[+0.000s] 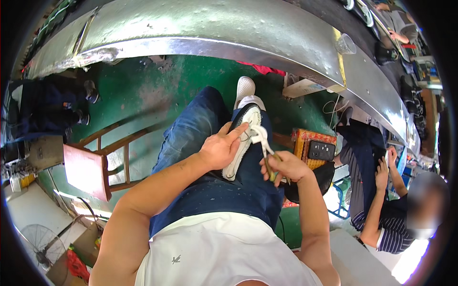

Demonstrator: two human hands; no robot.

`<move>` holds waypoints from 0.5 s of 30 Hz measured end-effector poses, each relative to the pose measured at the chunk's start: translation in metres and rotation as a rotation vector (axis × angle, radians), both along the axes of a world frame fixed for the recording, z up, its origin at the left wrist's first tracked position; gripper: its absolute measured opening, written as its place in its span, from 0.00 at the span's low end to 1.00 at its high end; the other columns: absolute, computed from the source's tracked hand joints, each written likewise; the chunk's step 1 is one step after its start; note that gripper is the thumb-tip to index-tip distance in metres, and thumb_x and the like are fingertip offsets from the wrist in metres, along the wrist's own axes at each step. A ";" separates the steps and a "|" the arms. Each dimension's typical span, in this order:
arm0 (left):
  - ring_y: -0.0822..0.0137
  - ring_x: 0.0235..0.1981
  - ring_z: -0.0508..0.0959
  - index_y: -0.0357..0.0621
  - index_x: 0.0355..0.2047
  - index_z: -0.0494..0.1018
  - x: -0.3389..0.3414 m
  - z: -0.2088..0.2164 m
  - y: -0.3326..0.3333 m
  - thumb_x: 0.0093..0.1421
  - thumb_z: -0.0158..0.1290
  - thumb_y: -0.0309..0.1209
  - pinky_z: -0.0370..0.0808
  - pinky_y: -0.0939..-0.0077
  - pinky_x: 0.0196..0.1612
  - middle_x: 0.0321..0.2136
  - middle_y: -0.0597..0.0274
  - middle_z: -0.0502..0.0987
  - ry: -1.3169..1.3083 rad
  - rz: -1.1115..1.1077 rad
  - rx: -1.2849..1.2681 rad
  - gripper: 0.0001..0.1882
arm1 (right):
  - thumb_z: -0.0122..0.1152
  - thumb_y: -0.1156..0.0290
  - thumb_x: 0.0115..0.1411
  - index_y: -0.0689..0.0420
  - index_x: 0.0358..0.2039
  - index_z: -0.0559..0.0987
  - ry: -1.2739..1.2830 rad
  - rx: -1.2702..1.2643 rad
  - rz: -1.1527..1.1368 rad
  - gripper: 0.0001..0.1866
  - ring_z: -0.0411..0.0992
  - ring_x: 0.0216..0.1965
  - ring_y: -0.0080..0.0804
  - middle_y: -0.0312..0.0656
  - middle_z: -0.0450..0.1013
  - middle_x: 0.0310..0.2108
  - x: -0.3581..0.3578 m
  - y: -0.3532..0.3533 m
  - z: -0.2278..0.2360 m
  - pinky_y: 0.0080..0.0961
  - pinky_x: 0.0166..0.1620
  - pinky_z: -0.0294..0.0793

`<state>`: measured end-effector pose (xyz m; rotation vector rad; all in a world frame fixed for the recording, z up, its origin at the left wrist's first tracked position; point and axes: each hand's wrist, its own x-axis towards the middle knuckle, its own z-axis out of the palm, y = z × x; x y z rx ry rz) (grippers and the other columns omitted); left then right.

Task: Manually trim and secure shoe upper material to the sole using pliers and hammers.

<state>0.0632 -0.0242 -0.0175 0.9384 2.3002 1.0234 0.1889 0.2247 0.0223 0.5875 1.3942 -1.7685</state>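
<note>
A shoe [233,164] with a pale underside and a black edge lies lengthwise on my thighs, its underside facing up. My left hand [221,148] grips the shoe from its left side, index finger stretched along the pale surface and the other fingers curled. In my right hand [288,166] is a pair of lasting pincers [261,137], its fingers wrapped round the yellowish handles. The silvery head of the pincers is over the right edge of the shoe, close to my left fingertips. Whether the jaws touch the shoe, I cannot tell.
A long metal bench [191,31] curves across the front, with a clear plastic cup [345,44] on it. At left stands a wooden stool [87,171]. A black case [321,150] rests on a red-and-yellow stand to the right, near a seated co-worker [381,205].
</note>
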 end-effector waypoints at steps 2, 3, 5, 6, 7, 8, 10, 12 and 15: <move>0.31 0.46 0.79 0.63 0.69 0.63 -0.001 0.008 0.004 0.71 0.45 0.35 0.78 0.50 0.53 0.60 0.23 0.66 -0.017 -0.021 -0.035 0.26 | 0.43 0.52 0.75 0.65 0.45 0.75 0.219 0.266 -0.148 0.26 0.78 0.30 0.27 0.41 0.77 0.34 -0.013 -0.018 0.015 0.24 0.25 0.76; 0.31 0.46 0.79 0.64 0.69 0.63 -0.001 0.011 0.005 0.71 0.44 0.35 0.78 0.50 0.53 0.60 0.23 0.66 -0.041 -0.046 -0.063 0.26 | 0.42 0.52 0.75 0.65 0.43 0.75 0.360 0.362 -0.164 0.26 0.77 0.29 0.27 0.41 0.77 0.31 -0.017 -0.027 0.000 0.26 0.27 0.76; 0.31 0.46 0.79 0.64 0.69 0.63 -0.002 0.012 0.004 0.71 0.44 0.35 0.79 0.50 0.52 0.61 0.23 0.65 -0.057 -0.066 -0.089 0.26 | 0.41 0.52 0.75 0.65 0.41 0.76 0.510 0.457 -0.175 0.26 0.77 0.28 0.28 0.41 0.77 0.29 -0.035 -0.026 -0.011 0.28 0.29 0.75; 0.31 0.46 0.80 0.65 0.68 0.64 -0.002 0.005 0.000 0.71 0.44 0.35 0.79 0.51 0.52 0.61 0.22 0.64 -0.038 -0.068 -0.066 0.25 | 0.41 0.52 0.75 0.65 0.38 0.75 0.415 0.525 -0.031 0.26 0.76 0.26 0.29 0.42 0.76 0.26 -0.046 -0.023 -0.007 0.30 0.31 0.75; 0.32 0.45 0.80 0.65 0.68 0.64 -0.002 0.003 -0.002 0.71 0.44 0.35 0.79 0.51 0.52 0.62 0.22 0.63 -0.019 -0.074 -0.040 0.25 | 0.42 0.52 0.75 0.65 0.36 0.75 0.317 0.594 0.110 0.26 0.76 0.25 0.31 0.42 0.75 0.24 -0.053 -0.020 -0.003 0.32 0.33 0.76; 0.32 0.45 0.80 0.65 0.68 0.64 -0.003 0.001 -0.002 0.71 0.44 0.35 0.79 0.51 0.52 0.62 0.22 0.63 -0.011 -0.076 -0.037 0.25 | 0.42 0.52 0.75 0.65 0.36 0.75 0.324 0.598 0.106 0.26 0.76 0.25 0.31 0.42 0.75 0.24 -0.051 -0.021 -0.006 0.32 0.33 0.76; 0.34 0.44 0.81 0.72 0.70 0.60 -0.002 0.000 0.000 0.70 0.45 0.36 0.80 0.50 0.50 0.64 0.29 0.63 0.001 -0.131 -0.088 0.28 | 0.42 0.52 0.75 0.64 0.32 0.75 0.507 0.561 -0.030 0.27 0.76 0.24 0.31 0.42 0.75 0.22 -0.043 -0.024 -0.012 0.31 0.33 0.76; 0.34 0.48 0.79 0.68 0.72 0.55 -0.004 0.002 -0.003 0.70 0.46 0.37 0.78 0.51 0.52 0.65 0.30 0.62 -0.040 -0.130 -0.139 0.31 | 0.42 0.52 0.75 0.64 0.32 0.75 0.431 0.622 0.096 0.26 0.76 0.24 0.31 0.42 0.75 0.23 -0.044 -0.023 -0.011 0.31 0.33 0.76; 0.36 0.56 0.75 0.55 0.75 0.45 0.000 0.001 0.000 0.70 0.46 0.40 0.74 0.53 0.58 0.67 0.33 0.60 -0.155 -0.015 -0.132 0.37 | 0.41 0.53 0.75 0.64 0.33 0.74 0.386 0.566 0.016 0.25 0.77 0.25 0.34 0.44 0.76 0.24 -0.042 -0.020 -0.014 0.33 0.34 0.76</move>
